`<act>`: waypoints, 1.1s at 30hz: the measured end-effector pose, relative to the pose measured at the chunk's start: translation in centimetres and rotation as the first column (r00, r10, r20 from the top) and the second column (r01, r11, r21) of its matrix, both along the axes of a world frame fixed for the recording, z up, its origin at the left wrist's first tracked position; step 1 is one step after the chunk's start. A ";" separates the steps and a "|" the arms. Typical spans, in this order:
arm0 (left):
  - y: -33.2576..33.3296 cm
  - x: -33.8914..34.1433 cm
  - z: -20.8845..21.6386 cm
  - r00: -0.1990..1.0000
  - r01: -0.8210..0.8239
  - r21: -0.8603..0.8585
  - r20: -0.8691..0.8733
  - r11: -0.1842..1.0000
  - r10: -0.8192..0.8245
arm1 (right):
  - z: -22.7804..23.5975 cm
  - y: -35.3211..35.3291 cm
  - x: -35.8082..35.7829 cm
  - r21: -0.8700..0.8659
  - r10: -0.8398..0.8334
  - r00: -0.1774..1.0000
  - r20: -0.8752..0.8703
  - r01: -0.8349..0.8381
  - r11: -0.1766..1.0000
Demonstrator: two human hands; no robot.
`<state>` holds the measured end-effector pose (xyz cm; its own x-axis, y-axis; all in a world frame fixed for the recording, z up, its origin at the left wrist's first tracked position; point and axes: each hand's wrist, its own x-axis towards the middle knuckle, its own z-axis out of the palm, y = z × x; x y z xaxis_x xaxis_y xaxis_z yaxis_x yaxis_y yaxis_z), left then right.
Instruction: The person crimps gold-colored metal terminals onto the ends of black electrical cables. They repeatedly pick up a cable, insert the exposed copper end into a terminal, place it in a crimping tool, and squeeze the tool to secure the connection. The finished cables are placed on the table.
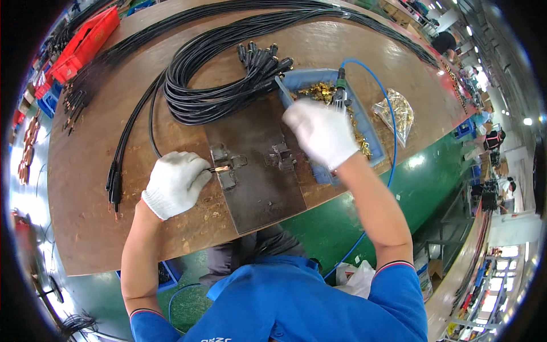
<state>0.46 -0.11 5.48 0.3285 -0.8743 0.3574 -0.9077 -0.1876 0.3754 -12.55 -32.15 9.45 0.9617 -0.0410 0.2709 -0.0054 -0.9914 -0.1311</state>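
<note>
The right hand (320, 132) is smeared by motion, so its fingers cannot be made out, and I cannot tell whether it is gripping anything; glove and wrist also cover part of the blue tray (310, 76) and of the gold-coloured metal parts (318, 91) in it. At one o'clock from that hand, a dark hand tool (341, 84) with a blue hose (394, 128) stands over the tray; its lower end meets the glove's outline, and contact is unclear. The left hand (181, 181) is pinched closed on a black cable (152, 128), the gripped stretch lost behind the white glove. The cable's bared coppery end (222, 169) sticks out at two to three o'clock from those fingertips, lying at the dark block fixture (228, 178) on the metal plate (259, 194); the exact seating is too small to judge. From the left hand, the cable coil (199, 85) lies toward twelve to one o'clock and several loose cable ends (114, 185) toward nine. A clear bag (397, 117), its small contents indistinct, lies near three o'clock from the right hand.
</note>
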 end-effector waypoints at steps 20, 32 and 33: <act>-0.4 -0.1 -0.9 0.997 -0.068 -0.037 -0.052 0.997 0.066 | -4.5 -11.3 7.2 -0.347 -0.193 0.957 -0.215 0.110 0.931; -0.6 -0.7 -0.1 0.981 -0.138 -0.133 -0.152 0.981 0.118 | -3.1 6.2 0.6 0.866 -0.088 0.994 -0.063 0.011 -0.500; -0.6 -0.8 0.0 0.979 -0.142 -0.136 -0.162 0.980 0.119 | -4.6 6.6 0.8 0.821 -0.066 0.995 -0.076 0.025 -0.570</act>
